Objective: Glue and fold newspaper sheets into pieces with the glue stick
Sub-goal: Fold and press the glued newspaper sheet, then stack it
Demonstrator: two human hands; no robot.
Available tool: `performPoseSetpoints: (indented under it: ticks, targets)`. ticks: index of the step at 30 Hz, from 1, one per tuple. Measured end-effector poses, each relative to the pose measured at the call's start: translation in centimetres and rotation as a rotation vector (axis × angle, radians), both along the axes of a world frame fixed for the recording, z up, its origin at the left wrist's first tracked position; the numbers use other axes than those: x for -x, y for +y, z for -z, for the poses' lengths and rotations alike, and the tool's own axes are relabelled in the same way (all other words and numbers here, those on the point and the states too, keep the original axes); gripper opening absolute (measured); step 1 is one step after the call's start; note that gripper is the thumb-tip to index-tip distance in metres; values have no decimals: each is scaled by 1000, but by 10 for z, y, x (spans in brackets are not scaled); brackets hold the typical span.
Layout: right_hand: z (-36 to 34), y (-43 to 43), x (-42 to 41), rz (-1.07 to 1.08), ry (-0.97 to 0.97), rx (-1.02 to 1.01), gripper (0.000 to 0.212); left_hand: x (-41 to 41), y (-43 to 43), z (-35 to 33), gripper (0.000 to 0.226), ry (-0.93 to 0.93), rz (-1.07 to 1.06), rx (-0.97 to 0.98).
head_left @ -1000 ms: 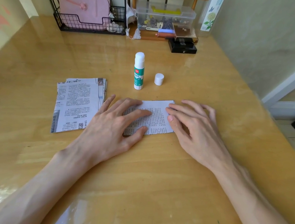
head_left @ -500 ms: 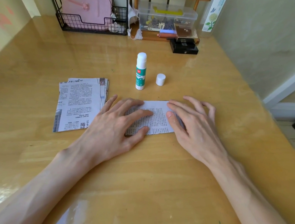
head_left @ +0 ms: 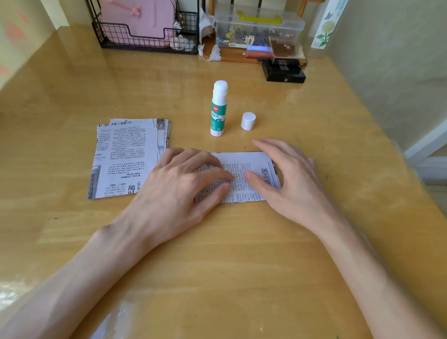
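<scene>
We take the uncapped glue stick (head_left: pixel 218 109), standing upright on the wooden table (head_left: pixel 235 265), as our landmark. Its label is green and white with a small red brand patch, but the lettering is too small for us to read. Front-left of the stick lies a stack of newspaper sheets (head_left: pixel 126 160), printed in dense Chinese columns, with a large "随" near its front edge. Just right of the stack, in front of the stick, the left hand (head_left: pixel 180 187) lies flat, fingers straight and spread, pressing down the left half of a folded newspaper piece (head_left: pixel 246 176). This piece lies directly in front of the stick, and bold headline characters run sideways along its right end. Just right of the stick stands its white cap (head_left: pixel 248 121), apart from it. Front-right of the stick, the right hand (head_left: pixel 294 181) covers the piece's right end, its thumb tip on the print and its fingers extended and loosely arched, gripping nothing. Far behind the stick, from left to right, we see a black wire basket (head_left: pixel 147 38) holding something pink, a clear plastic box (head_left: pixel 256 26), and black boxes (head_left: pixel 283 72).
</scene>
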State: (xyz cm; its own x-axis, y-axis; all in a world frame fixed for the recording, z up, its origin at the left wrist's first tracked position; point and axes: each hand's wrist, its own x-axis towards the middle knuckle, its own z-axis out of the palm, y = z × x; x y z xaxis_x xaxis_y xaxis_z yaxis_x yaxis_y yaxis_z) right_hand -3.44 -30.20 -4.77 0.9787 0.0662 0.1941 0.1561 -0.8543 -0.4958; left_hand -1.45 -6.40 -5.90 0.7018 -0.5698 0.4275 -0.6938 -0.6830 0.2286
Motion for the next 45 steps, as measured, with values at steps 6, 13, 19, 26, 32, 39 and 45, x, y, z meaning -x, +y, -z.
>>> performPoseSetpoints:
  ticks: [6,13,19,26,32,39,45]
  targets:
    - [-28,5,-20,-48,213,127,78,-1,0,3,25,-17,10,16]
    - [-35,7,-31,39,365,15,48,-1,4,0,28,29,-7,52]
    - [-32,-3,-22,3,280,-334,6,0,5,-6,37,75,-63,132]
    - [-38,-3,1,41,296,-823,12,0,1,-26,53,580,-236,786]
    - [-37,5,9,-15,368,-829,18,2,1,-31,15,748,-197,956]
    - [-38,19,7,-21,291,-862,15,6,-1,-33,12,782,-110,706]
    - [-31,33,10,94,193,-1062,12,5,-3,-32,14,852,-159,1013]
